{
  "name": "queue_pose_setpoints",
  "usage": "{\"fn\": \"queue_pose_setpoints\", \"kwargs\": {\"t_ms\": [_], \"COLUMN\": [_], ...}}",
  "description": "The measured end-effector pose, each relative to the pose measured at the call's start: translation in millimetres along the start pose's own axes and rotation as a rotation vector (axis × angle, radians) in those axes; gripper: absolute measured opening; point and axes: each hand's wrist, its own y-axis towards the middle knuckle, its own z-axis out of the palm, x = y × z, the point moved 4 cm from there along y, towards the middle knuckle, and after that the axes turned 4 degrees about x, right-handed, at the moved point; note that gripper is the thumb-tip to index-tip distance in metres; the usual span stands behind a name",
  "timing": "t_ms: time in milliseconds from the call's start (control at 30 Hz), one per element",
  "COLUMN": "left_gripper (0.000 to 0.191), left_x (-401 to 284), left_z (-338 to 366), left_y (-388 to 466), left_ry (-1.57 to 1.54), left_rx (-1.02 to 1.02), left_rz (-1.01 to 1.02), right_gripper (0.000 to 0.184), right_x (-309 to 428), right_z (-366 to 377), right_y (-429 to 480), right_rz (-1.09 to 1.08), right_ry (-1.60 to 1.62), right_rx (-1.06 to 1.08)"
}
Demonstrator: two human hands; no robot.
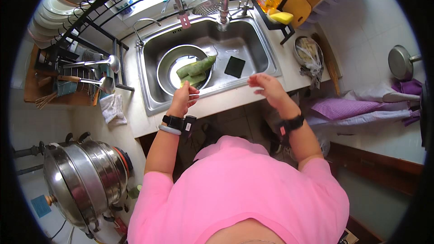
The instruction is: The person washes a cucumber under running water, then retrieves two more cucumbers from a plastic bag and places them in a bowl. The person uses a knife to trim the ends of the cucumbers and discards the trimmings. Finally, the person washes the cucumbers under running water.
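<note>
Just in front of the sink's near rim hovers my left hand (184,99), empty with its fingers apart. It is close to a round metal basin (163,71) standing in the stainless steel sink (252,42). Several long green gourd-like vegetables (200,66) lie in the basin, one resting over its right side. My right hand (269,89) is also empty, its fingers spread and partly curled, over the counter edge at the sink's right front. A square dark green scouring pad (235,67) lies flat on the sink floor, beyond my right fingertips.
A faucet (223,10) rises at the sink's back. On the right counter sits a bowl (307,52) with a plastic bag. Ladles (110,63) jut from the left rack. A large steel steamer pot (84,176) stands at lower left. A yellow sponge (282,17) rests on a black shelf.
</note>
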Motion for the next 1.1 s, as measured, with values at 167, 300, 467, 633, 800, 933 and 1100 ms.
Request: {"fn": "queue_pose_setpoints", "kwargs": {"t_ms": [167, 300, 467, 633, 800, 933, 1100], "left_gripper": [0.035, 0.04, 0.049, 0.045, 0.025, 0.02, 0.008], "left_x": [-9, -27, -49, -57, -49, -56, -95], "left_z": [-29, -11, 13, 35, 83, 111, 128], "left_y": [39, 65, 91, 129, 153, 172, 180], "left_ry": [0.283, 0.406, 0.484, 0.508, -0.208, -0.412, 0.093], "left_rx": [0.059, 0.089, 0.045, -0.025, 0.075, 0.152, 0.148], "left_rz": [-0.111, -0.165, -0.004, 0.02, -0.03, 0.185, 0.471], "right_gripper": [0.028, 0.038, 0.058, 0.056, 0.048, 0.041, 0.026], "right_x": [29, 61, 100, 102, 105, 94, 69], "right_z": [-30, -39, -43, -56, -68, -61, -15], "right_y": [114, 175, 223, 259, 268, 247, 225], "right_rz": [0.027, -0.113, -0.434, -0.466, -0.491, -0.591, -0.519], "right_ry": [-0.472, -1.218, -1.52, -1.416, -1.349, -1.421, -1.004], "right_rx": [-0.136, -0.28, -0.421, -0.254, -0.164, -0.051, -0.051]}}
